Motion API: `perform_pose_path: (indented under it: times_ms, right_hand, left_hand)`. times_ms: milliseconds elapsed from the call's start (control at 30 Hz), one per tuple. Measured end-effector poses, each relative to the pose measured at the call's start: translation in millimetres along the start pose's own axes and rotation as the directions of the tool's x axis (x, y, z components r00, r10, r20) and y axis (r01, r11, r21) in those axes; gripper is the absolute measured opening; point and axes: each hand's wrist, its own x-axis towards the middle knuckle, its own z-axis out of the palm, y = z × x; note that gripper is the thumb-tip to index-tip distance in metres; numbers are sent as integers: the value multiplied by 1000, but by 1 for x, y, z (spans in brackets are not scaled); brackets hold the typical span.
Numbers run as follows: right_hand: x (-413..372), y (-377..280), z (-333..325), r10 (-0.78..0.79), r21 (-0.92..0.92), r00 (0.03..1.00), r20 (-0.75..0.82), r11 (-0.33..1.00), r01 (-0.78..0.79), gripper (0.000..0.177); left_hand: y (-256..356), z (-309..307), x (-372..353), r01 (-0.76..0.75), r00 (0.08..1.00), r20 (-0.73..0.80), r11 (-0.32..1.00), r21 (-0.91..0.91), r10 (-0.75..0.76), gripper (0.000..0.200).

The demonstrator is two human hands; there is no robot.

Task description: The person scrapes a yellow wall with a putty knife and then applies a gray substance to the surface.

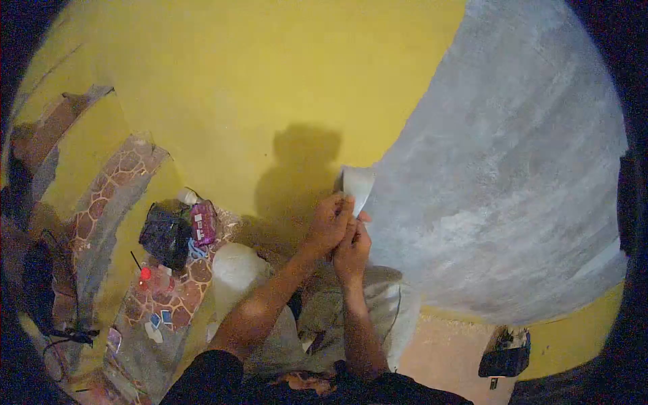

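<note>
A pale, curved strip (360, 183), thin like paper or sheet material, stands up from my fingers in front of the wall. My left hand (331, 224) is closed, its fingers pinching the strip's lower end. Just below and to the right, my right hand (352, 251) is closed too, fingers up against the same end and touching the left. What lies between the fingertips is partly hidden. Both hands are above my lap, over light trousers (398, 304).
A yellow wall (236, 67) meets a grey patch (499, 169). On a patterned ledge (192, 287) at left are a black plastic bag (165, 233), a purple packet (202, 223) and a red-topped item (146, 273). A dark box-shaped object (504, 361) lies at lower right.
</note>
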Motion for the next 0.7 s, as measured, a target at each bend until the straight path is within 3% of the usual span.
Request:
perform_pose_path:
  times_ms: [33,67,133,167,233,467,567,700]
  right_hand:
    - [-3,1,-1,101,2,995,26,995,-101,37]
    - [-4,2,-4,106,2,994,27,994,-106,37]
    - [2,-14,-12,356,55,917,181,927,-371,38]
    - [-2,-8,-9,356,54,917,180,927,-371,38]
    - [-6,-2,3,90,-85,996,8,992,-89,41]
    - [3,-1,-2,148,-151,988,34,978,-141,41]
    - [7,4,-1,258,-125,965,53,960,-250,40]
    - [8,2,4,187,40,981,53,981,-189,39]
  left_hand:
    - [1,-1,-3,14,1000,-17,992,124,-12,44]
    - [2,-2,-4,19,1000,-18,992,126,-17,44]
    - [11,-1,-4,39,999,-25,998,58,-38,44]
    - [6,-2,-3,40,999,-24,998,57,-38,44]
    - [-1,-6,2,135,991,9,990,41,-135,47]
    - [5,-1,3,86,996,-14,996,-13,-86,50]
    - [25,2,2,136,988,-81,985,104,-128,50]
    - [-14,2,14,168,985,-36,985,-23,-169,50]
